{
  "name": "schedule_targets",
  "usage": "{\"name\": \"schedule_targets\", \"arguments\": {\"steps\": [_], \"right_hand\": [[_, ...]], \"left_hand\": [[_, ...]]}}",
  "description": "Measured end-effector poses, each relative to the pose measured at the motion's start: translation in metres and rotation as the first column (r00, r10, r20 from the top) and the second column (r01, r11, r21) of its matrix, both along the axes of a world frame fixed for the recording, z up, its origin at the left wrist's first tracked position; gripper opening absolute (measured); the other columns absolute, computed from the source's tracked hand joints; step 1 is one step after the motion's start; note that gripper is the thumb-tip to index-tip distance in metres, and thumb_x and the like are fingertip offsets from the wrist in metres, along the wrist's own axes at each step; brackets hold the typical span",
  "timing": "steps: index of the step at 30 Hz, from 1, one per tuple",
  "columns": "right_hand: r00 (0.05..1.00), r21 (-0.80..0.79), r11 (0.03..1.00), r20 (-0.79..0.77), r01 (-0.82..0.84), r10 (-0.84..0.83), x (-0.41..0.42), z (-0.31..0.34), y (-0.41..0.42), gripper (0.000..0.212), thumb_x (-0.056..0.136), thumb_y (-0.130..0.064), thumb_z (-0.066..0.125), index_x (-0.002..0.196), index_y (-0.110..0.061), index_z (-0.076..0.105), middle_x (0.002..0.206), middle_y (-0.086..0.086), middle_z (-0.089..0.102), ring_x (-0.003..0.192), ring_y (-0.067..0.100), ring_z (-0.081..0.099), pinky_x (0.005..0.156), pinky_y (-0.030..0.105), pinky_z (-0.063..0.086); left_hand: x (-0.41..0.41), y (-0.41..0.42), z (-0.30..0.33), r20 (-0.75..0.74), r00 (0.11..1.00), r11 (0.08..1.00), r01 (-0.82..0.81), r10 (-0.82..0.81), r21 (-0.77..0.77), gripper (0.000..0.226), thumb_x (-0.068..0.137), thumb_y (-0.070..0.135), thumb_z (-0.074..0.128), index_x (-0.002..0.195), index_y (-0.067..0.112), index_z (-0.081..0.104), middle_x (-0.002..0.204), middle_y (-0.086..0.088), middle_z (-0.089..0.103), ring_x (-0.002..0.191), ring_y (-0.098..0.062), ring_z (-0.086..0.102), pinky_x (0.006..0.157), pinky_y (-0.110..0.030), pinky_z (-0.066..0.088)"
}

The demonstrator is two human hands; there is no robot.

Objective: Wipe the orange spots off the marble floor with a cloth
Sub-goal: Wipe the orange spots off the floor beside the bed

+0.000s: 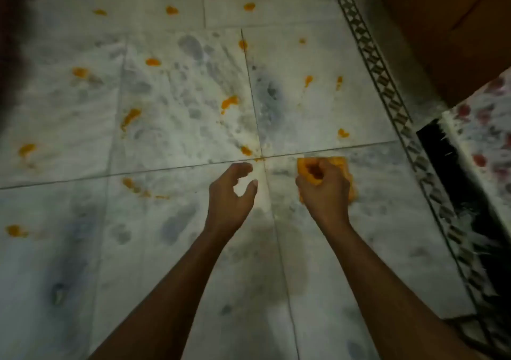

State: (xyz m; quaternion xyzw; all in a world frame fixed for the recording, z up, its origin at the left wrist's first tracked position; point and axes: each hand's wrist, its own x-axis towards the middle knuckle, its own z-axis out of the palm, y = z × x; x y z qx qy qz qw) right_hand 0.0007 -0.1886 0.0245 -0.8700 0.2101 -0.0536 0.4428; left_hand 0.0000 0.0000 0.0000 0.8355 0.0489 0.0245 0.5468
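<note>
Several orange spots dot the white marble floor, among them a large spot in the middle, a streak to its left and a small spot to the right. My right hand is clenched around a bunched orange cloth, which sits just past the tile joint at centre right. My left hand hovers beside it with curled, spread fingers and holds nothing. A small orange smear lies just beyond my left fingertips.
A dark patterned inlay border runs diagonally along the right side of the floor. Beyond it stand a brown wooden piece of furniture and a floral cloth over a dark gap. More spots lie at the far left.
</note>
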Motion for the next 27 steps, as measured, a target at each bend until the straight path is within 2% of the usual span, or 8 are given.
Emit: {"name": "schedule_targets", "arguments": {"steps": [4, 7, 10, 12, 15, 21, 24, 27], "right_hand": [[0.943, -0.349, 0.929, -0.334, -0.121, -0.002, 0.013, -0.096, -0.014, 0.076, 0.082, -0.067, 0.07, 0.146, -0.028, 0.053, 0.16, 0.014, 0.034, 0.148, 0.043, 0.027, 0.115, 0.065, 0.028], [0.885, -0.461, 0.865, -0.464, -0.196, -0.047, 0.016, -0.15, -0.02, 0.104, 0.075, -0.093, 0.052, 0.16, -0.044, 0.021, 0.173, 0.011, 0.0, 0.155, 0.048, -0.001, 0.117, 0.074, 0.012], [0.917, -0.604, 0.78, -0.385, -0.164, -0.106, 0.017, -0.181, -0.022, 0.079, 0.091, -0.077, 0.051, 0.158, -0.042, 0.03, 0.166, 0.019, 0.02, 0.144, 0.055, 0.023, 0.109, 0.074, 0.028], [0.97, -0.756, 0.65, -0.207, -0.073, -0.131, 0.028, -0.188, -0.022, 0.051, 0.094, -0.044, 0.066, 0.139, -0.022, 0.057, 0.138, 0.025, 0.05, 0.113, 0.055, 0.05, 0.091, 0.069, 0.044], [0.995, -0.882, 0.468, 0.015, 0.06, -0.098, 0.033, -0.184, -0.029, 0.023, 0.087, -0.02, 0.067, 0.105, -0.006, 0.061, 0.1, 0.023, 0.061, 0.081, 0.045, 0.06, 0.075, 0.055, 0.05], [0.945, -0.807, 0.571, 0.05, -0.152, 0.322, -0.02, -0.168, 0.05, 0.013, 0.08, -0.024, 0.061, 0.091, -0.016, 0.062, 0.09, 0.009, 0.063, 0.082, 0.034, 0.06, 0.086, 0.051, 0.035], [0.93, -0.695, 0.649, -0.081, -0.311, 0.36, -0.033, -0.171, 0.083, 0.05, 0.074, -0.05, 0.054, 0.112, -0.02, 0.066, 0.126, 0.019, 0.061, 0.118, 0.043, 0.055, 0.093, 0.057, 0.033], [0.923, -0.587, 0.713, -0.25, -0.384, 0.291, -0.029, -0.184, 0.089, 0.083, 0.073, -0.076, 0.051, 0.147, -0.04, 0.049, 0.164, 0.024, 0.029, 0.15, 0.055, 0.018, 0.11, 0.068, 0.02]], "left_hand": [[0.002, 0.018, -0.095, -0.089, 0.993, 0.984, 0.085, -0.072, 0.156, 0.051, 0.095, 0.028, 0.07, 0.144, 0.029, 0.055, 0.147, 0.012, 0.056, 0.131, -0.002, 0.048, 0.112, -0.03, 0.041], [-0.008, 0.037, -0.156, -0.003, 0.981, 0.941, 0.186, -0.193, 0.284, 0.062, 0.093, 0.036, 0.067, 0.151, 0.024, 0.048, 0.159, 0.009, 0.043, 0.145, -0.006, 0.038, 0.121, -0.033, 0.033], [-0.014, 0.049, -0.183, 0.084, 0.945, 0.866, 0.251, -0.316, 0.434, 0.072, 0.086, 0.047, 0.064, 0.151, 0.019, 0.05, 0.163, 0.004, 0.04, 0.152, -0.011, 0.033, 0.123, -0.025, 0.025], [-0.007, 0.053, -0.185, 0.107, 0.948, 0.89, 0.237, -0.299, 0.389, 0.075, 0.085, 0.048, 0.064, 0.152, 0.018, 0.049, 0.162, 0.003, 0.042, 0.152, -0.009, 0.034, 0.122, -0.018, 0.023], [-0.007, 0.052, -0.184, 0.153, 0.951, 0.909, 0.198, -0.269, 0.367, 0.073, 0.084, 0.042, 0.068, 0.149, 0.014, 0.052, 0.159, -0.001, 0.047, 0.15, -0.013, 0.039, 0.122, -0.025, 0.029], [-0.026, 0.059, -0.169, 0.088, 0.98, 0.939, 0.14, -0.176, 0.314, 0.063, 0.089, 0.037, 0.06, 0.148, 0.016, 0.053, 0.157, 0.0, 0.048, 0.147, -0.013, 0.041, 0.12, -0.031, 0.036], [-0.043, 0.085, -0.165, 0.079, 0.991, 0.933, 0.075, -0.11, 0.352, 0.06, 0.09, 0.038, 0.055, 0.146, 0.015, 0.055, 0.154, -0.002, 0.052, 0.144, -0.013, 0.044, 0.118, -0.038, 0.04], [-0.061, 0.124, -0.169, 0.061, 0.996, 0.888, 0.03, -0.065, 0.459, 0.06, 0.089, 0.039, 0.054, 0.143, 0.013, 0.058, 0.153, -0.005, 0.053, 0.142, -0.02, 0.047, 0.117, -0.042, 0.042]]}}
